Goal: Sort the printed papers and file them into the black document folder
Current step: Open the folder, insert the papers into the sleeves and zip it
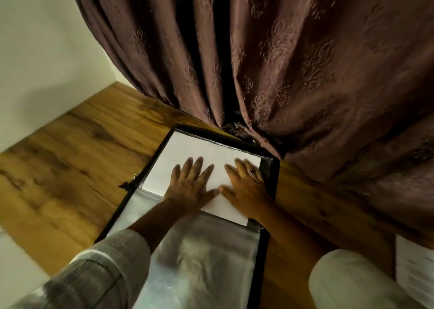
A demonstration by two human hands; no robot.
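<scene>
- black document folder (pixel 274 179): laid unfolded at centre frame on the wooden surface (pixel 70 167).
- white paper (pixel 187 147): laid on the folder's upper half.
- left hand (pixel 191 185) and right hand (pixel 246 187): pressed flat on the paper, fingers straight, nothing clasped in either grip.
- printed sheet (pixel 415 261): seen at the lower right edge.

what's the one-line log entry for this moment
left hand: flat on paper | right hand: flat on paper | paper: on open black folder

The setting was most likely a room in a home. Heavy brown curtains (pixel 293 62) with an embossed pattern hung at the far side, down to a wood-grain table (pixel 70 167). A plain white wall (pixel 47 50) stood at the left. An open black folder (pixel 273 179) lay on the table.
</scene>
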